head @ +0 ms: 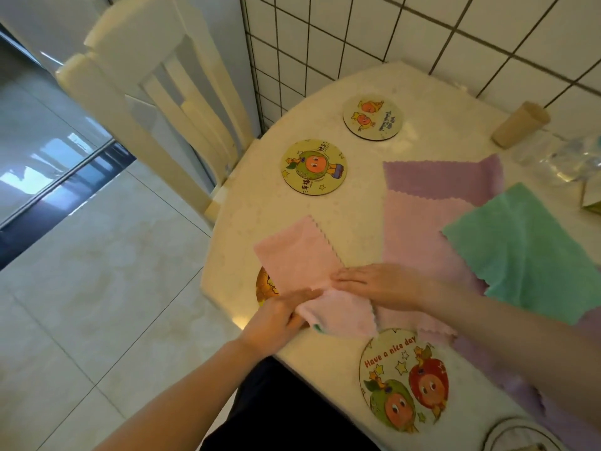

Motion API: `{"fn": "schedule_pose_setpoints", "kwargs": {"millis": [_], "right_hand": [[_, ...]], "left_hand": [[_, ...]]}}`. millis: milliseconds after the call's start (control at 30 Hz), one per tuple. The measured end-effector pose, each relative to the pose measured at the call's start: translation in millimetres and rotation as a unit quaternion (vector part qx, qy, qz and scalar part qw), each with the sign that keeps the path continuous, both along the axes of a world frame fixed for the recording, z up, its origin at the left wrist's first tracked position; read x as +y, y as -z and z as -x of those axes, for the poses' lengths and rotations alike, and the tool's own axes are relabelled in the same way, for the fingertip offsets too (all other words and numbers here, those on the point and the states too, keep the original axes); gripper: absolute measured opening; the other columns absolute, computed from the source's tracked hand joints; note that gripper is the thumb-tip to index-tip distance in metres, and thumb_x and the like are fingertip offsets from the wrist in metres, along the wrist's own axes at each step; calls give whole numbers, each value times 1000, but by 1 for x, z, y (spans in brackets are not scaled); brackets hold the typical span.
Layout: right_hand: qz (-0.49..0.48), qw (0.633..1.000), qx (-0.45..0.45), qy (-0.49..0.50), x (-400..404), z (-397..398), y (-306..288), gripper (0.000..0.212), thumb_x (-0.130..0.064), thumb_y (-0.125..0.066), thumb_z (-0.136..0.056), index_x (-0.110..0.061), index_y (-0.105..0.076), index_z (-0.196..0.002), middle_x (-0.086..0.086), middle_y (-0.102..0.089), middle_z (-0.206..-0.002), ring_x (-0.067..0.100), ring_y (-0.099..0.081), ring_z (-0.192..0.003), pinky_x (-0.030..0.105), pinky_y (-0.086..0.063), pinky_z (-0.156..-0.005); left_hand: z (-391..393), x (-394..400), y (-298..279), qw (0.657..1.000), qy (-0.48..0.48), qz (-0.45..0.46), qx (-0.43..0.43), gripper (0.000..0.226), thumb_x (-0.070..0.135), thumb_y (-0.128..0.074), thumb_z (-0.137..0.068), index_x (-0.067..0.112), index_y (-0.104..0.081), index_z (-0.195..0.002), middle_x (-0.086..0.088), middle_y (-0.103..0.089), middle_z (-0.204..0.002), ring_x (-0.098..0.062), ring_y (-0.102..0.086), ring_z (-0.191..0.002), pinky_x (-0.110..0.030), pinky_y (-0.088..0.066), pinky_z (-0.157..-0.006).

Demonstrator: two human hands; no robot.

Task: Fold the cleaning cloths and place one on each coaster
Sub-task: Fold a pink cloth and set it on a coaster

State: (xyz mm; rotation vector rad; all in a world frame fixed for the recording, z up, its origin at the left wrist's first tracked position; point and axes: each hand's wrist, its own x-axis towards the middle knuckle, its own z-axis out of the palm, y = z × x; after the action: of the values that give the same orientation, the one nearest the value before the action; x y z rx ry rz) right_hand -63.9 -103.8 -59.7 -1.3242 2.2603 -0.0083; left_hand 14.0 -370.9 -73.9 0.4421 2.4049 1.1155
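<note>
A pink cloth point(299, 255) lies folded into a strip near the table's left edge, covering most of a coaster point(265, 288). My left hand point(276, 320) pinches the strip's near end. My right hand point(374, 286) lies flat with straight fingers on the cloth's middle. Three round cartoon coasters lie bare: one close to me point(403, 379), one further back on the left point(313, 166), one at the far end point(372, 117). A purple cloth point(442, 180), a lighter pink cloth point(419, 236) and a green cloth point(527, 252) lie spread out in an overlapping pile on the right.
A cream chair point(156, 102) stands at the table's left corner. A tiled wall point(422, 30) borders the table behind. A beige cup point(520, 125) lies tipped at the back right beside clear plastic point(566, 157). A round rim point(517, 434) shows at the bottom edge.
</note>
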Motion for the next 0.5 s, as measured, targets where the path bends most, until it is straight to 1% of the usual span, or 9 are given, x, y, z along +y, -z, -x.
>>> {"fn": "schedule_pose_setpoints", "kwargs": {"millis": [33, 67, 100, 133, 200, 233, 267, 333, 500], "right_hand": [[12, 999, -20, 25, -2, 4, 0, 67, -11, -50, -92, -29, -18, -147, -8, -26, -154, 9, -31, -137, 34, -37, -108], [30, 995, -53, 75, -6, 9, 0, 63, -19, -54, -90, -30, -26, -145, -9, -39, -146, 8, -43, -128, 31, -45, -100], [54, 984, -93, 144, -12, 14, -2, 56, -26, -59, -88, -30, -36, -140, -8, -52, -135, 8, -53, -116, 28, -49, -91], [96, 963, -127, 219, -19, 20, -3, 49, -32, -63, -87, -29, -47, -133, -5, -62, -121, 8, -60, -101, 27, -52, -83], [191, 903, -150, 355, -37, 33, -3, 26, -40, -64, -85, -25, -63, -106, -2, -67, -88, 10, -59, -74, 33, -50, -68], [216, 876, -149, 404, -44, 42, 1, 19, -42, -63, -86, -23, -62, -87, -1, -61, -73, 12, -53, -64, 36, -45, -62], [219, 860, -145, 437, -51, 48, 5, 26, -42, -61, -87, -22, -53, -72, -2, -51, -63, 13, -45, -59, 34, -38, -57], [187, 855, -141, 462, -63, 59, 13, 38, -39, -58, -89, -21, -39, -61, -1, -39, -57, 13, -36, -55, 32, -28, -56], [131, 869, -129, 459, -68, 65, 22, 43, -34, -57, -89, -22, -32, -57, -3, -35, -53, 16, -35, -53, 32, -25, -54]], "left_hand": [[7, 0, -9, 996, -65, -34, -51, 30, 34, -43, -96, 19, -67, -105, 6, -71, -103, -4, -64, -91, -31, -54, -83], [16, -1, -15, 982, -137, -75, -102, 28, 30, -43, -99, 19, -67, -89, 8, -71, -82, -4, -64, -73, -30, -54, -67], [25, -2, -20, 960, -203, -116, -155, 29, 28, -44, -100, 20, -65, -81, 11, -68, -69, -4, -63, -63, -22, -52, -58], [35, -4, -22, 929, -259, -165, -207, 28, 29, -45, -99, 19, -65, -81, 9, -69, -67, -7, -65, -62, -20, -52, -56], [53, -12, -16, 864, -340, -228, -292, 30, 36, -50, -96, 11, -66, -99, -5, -74, -88, -24, -71, -80, -36, -60, -70], [59, -16, -13, 835, -372, -246, -322, 35, 38, -52, -95, 8, -64, -108, -13, -73, -98, -31, -71, -88, -46, -59, -76], [61, -18, -10, 811, -395, -264, -343, 37, 38, -53, -95, 6, -61, -113, -17, -71, -104, -34, -70, -91, -52, -57, -79], [62, -19, -4, 780, -420, -278, -371, 38, 35, -53, -95, 5, -57, -118, -19, -70, -107, -36, -69, -93, -58, -54, -83], [62, -15, 0, 758, -440, -285, -387, 32, 32, -50, -98, 8, -57, -118, -16, -70, -106, -33, -70, -90, -55, -55, -81]]}}
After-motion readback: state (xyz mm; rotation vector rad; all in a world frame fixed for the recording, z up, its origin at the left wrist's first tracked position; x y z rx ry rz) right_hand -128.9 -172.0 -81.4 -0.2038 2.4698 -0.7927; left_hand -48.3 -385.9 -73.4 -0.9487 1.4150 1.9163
